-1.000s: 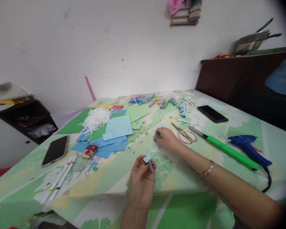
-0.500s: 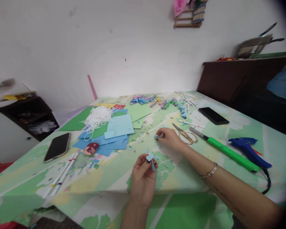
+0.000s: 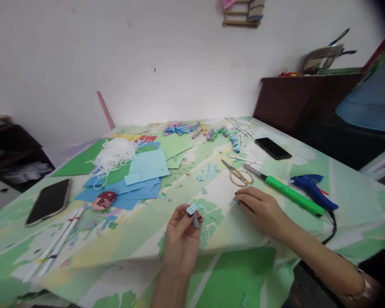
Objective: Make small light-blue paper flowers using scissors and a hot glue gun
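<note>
Between the thumb and fingers of my left hand [image 3: 183, 231] is a small folded light-blue paper piece [image 3: 194, 210], with a narrow bit hanging down from it. My right hand [image 3: 265, 211] rests low over the table to the right, fingers curled, and a tiny light-blue paper scrap [image 3: 235, 199] shows at its fingertips. Just beyond that hand lie gold-handled scissors [image 3: 240, 175]. A light-blue paper strip [image 3: 212, 171] and small blue cuttings [image 3: 204, 191] are on the tablecloth between the hands and the paper stack.
On the left are blue paper sheets [image 3: 141, 190], a heap of white string [image 3: 115, 155], a dark red pebble-like object [image 3: 104, 200], a phone [image 3: 49, 201] and white markers [image 3: 59, 239]. To the right lie a green-handled tool [image 3: 295, 196], a blue glue gun [image 3: 314, 190] and another phone [image 3: 272, 148].
My right hand has moved right and nearer me, away from the cuttings, uncovering the paper strip. My left hand keeps its paper piece. The view has turned slightly right.
</note>
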Demonstrator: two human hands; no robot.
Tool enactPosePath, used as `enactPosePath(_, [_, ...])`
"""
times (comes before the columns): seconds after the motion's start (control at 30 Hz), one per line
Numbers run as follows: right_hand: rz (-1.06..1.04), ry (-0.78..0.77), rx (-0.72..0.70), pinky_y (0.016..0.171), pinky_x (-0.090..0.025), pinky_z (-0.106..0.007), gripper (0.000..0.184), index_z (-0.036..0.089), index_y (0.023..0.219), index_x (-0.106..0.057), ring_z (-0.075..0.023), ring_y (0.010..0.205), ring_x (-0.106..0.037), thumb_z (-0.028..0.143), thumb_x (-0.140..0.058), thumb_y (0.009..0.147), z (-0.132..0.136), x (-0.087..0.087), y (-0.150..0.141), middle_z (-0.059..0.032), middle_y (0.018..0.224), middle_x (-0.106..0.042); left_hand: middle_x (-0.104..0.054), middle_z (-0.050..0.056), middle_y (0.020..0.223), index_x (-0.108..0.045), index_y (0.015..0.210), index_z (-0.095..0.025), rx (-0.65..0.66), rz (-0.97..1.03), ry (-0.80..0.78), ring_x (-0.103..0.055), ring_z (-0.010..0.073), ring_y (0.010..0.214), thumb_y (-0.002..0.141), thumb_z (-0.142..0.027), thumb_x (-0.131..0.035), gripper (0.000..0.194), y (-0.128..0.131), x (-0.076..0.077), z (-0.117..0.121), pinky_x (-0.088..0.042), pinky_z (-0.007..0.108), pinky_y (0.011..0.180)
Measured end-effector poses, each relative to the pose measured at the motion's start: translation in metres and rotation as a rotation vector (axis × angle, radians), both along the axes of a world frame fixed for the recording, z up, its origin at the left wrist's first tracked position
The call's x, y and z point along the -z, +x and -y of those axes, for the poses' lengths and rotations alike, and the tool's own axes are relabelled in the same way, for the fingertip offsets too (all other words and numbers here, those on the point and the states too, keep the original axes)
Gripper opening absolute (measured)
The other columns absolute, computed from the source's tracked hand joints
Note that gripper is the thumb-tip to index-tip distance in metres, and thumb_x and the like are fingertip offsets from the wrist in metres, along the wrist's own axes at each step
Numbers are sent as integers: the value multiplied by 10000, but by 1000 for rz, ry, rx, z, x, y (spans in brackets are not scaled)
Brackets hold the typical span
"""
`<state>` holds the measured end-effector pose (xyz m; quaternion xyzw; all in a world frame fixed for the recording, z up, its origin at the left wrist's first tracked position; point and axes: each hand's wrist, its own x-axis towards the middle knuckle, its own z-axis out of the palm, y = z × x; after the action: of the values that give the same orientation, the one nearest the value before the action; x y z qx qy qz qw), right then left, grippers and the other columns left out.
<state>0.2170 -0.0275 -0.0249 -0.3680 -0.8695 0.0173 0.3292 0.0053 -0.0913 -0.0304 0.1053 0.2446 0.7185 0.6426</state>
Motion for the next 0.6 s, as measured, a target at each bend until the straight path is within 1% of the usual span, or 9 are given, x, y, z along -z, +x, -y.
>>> enactPosePath(0.13, [-37, -82, 60, 741, -488, -303, 214, 223, 927, -597, -165, 850, -595, 150, -437, 805, 18, 1, 20, -52, 947, -632, -604, -1, 679, -648, 755, -175, -2, -16, -11, -576, 94, 669, 604, -98, -687, 174, 3, -1, 0, -482, 219, 690])
enactPosePath(0.2, [-78, -85, 101, 738, -486, -304, 196, 234, 914, -590, -170, 851, -597, 162, -446, 801, 24, -2, 28, -39, 935, -636, -602, 0, 685, -648, 757, -172, 3, -34, -15, -576, 94, 675, 607, -104, -685, 169, 6, -2, 0, -482, 213, 689])
enactPosePath(0.23, [-103, -62, 154, 744, -480, -313, 183, 239, 908, -588, -178, 855, -595, 177, -455, 799, 26, -4, 34, -37, 928, -636, -600, 1, 684, -647, 757, -169, 8, -46, -17, -575, 93, 674, 608, -107, -686, 166, 7, -2, -1, -481, 210, 687])
enactPosePath(0.3, [-142, 29, 361, 741, -463, -333, 153, 240, 898, -586, -198, 844, -589, 223, -477, 792, 27, -11, 49, -42, 902, -634, -595, 1, 683, -647, 756, -164, 13, -71, -13, -571, 90, 669, 610, -108, -686, 161, 11, -2, -1, -480, 204, 680])
enactPosePath(0.37, [-118, 134, 684, 694, -441, -348, 152, 223, 886, -582, -227, 806, -580, 288, -485, 789, 24, -16, 71, -65, 860, -629, -594, -1, 693, -646, 756, -164, 17, -93, -1, -567, 86, 663, 616, -105, -682, 156, 15, -2, -2, -479, 201, 672])
enactPosePath(0.43, [42, 130, 989, 617, -401, -372, 257, 175, 883, -577, -287, 770, -561, 393, -505, 767, 19, -18, 98, -121, 811, -621, -593, 0, 702, -645, 759, -163, 36, -112, 16, -565, 86, 665, 627, -108, -676, 147, 19, -1, -3, -476, 203, 668])
enactPosePath(0.5, [214, 29, 1123, 571, -368, -389, 526, 80, 918, -563, -328, 717, -555, 559, -519, 704, 11, -13, 126, -213, 785, -601, -592, 1, 704, -643, 765, -162, 58, -133, 32, -564, 89, 668, 636, -116, -674, 140, 23, -1, -4, -472, 210, 675])
enactPosePath(0.53, [255, -26, 1146, 555, -360, -382, 619, 52, 944, -554, -337, 730, -554, 613, -501, 688, 7, -8, 138, -244, 791, -591, -590, 1, 701, -642, 767, -162, 62, -143, 38, -563, 91, 669, 636, -118, -676, 142, 24, -1, -5, -470, 213, 678])
enactPosePath(0.6, [255, -187, 1102, 529, -355, -354, 604, 70, 906, -568, -305, 688, -561, 629, -461, 706, -1, 0, 157, -231, 726, -589, -586, -1, 698, -640, 767, -161, 53, -154, 38, -562, 94, 669, 628, -120, -684, 152, 26, -1, -5, -467, 217, 678])
